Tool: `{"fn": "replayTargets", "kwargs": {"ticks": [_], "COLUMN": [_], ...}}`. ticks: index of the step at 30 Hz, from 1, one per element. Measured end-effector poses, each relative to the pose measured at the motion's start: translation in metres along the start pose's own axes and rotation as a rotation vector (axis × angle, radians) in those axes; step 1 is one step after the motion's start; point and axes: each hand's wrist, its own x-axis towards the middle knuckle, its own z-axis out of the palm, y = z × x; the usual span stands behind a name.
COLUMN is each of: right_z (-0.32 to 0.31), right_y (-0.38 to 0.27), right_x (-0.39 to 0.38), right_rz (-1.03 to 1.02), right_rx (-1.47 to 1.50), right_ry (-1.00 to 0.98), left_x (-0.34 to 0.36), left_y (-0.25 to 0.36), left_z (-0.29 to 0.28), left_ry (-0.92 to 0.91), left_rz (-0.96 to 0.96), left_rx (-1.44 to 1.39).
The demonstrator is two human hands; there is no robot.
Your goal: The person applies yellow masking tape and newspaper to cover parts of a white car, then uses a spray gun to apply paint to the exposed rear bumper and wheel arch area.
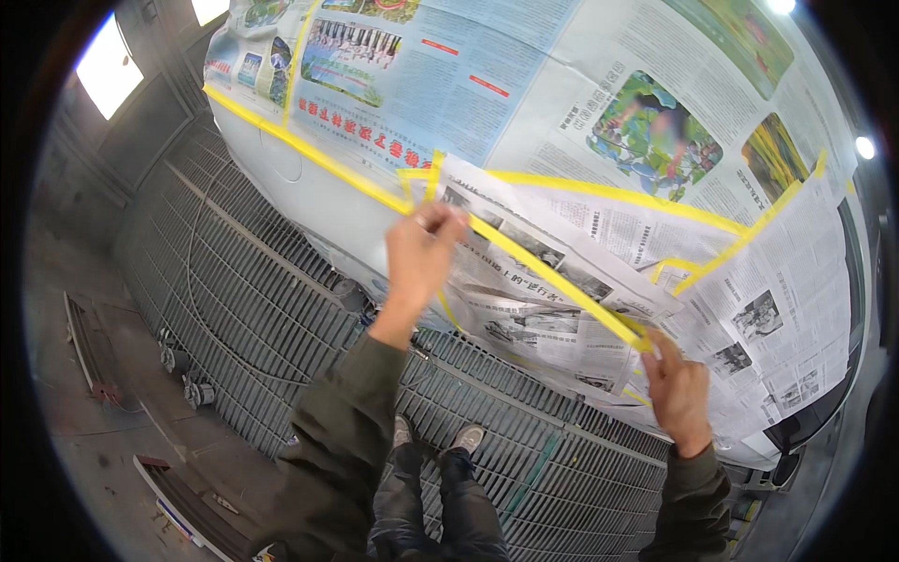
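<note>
A strip of yellow masking tape [559,282] runs taut on a slant between my two hands, over a newspaper sheet [534,323]. My left hand [420,258] is closed, its thumb and fingers pinching the strip's upper left end beside the edge of a pale car body panel [323,208]. Lower right, my right hand [676,386] pinches the other end. Whether a roll sits in its fingers cannot be made out. Larger newspaper sheets [524,112] cover the car above, with more yellow tape [309,155] along their border. The strip's contact with the paper is unclear.
Metal floor grating [262,281] lies below, with my shoes [468,437] on it. A thin hose [192,244] crosses the grating at the left. Metal rails [89,351] and small cylindrical fittings [197,391] lie at the lower left. A dark car window edge [810,421] shows at the right.
</note>
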Motion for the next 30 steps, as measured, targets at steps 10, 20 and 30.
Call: {"fn": "replayTargets", "kwargs": {"ticks": [10,20,30], "right_z": [-0.006,-0.007,-0.020], "right_y": [-0.017,-0.016,-0.020], "right_x": [0.032,0.041,0.028], "right_rz": [0.153,0.093,-0.049], "right_rx": [0.037,0.006,0.076], "right_ry": [0.215,0.312,0.308], "left_x": [0.078,0.085,0.088], "left_y": [0.008,0.002,-0.010], "left_z": [-0.016,0.008,0.014], "left_ry": [0.179,0.278,0.340], "left_rz": [0.067,0.116,0.163], "left_rx": [0.096,0.209,0.257]}}
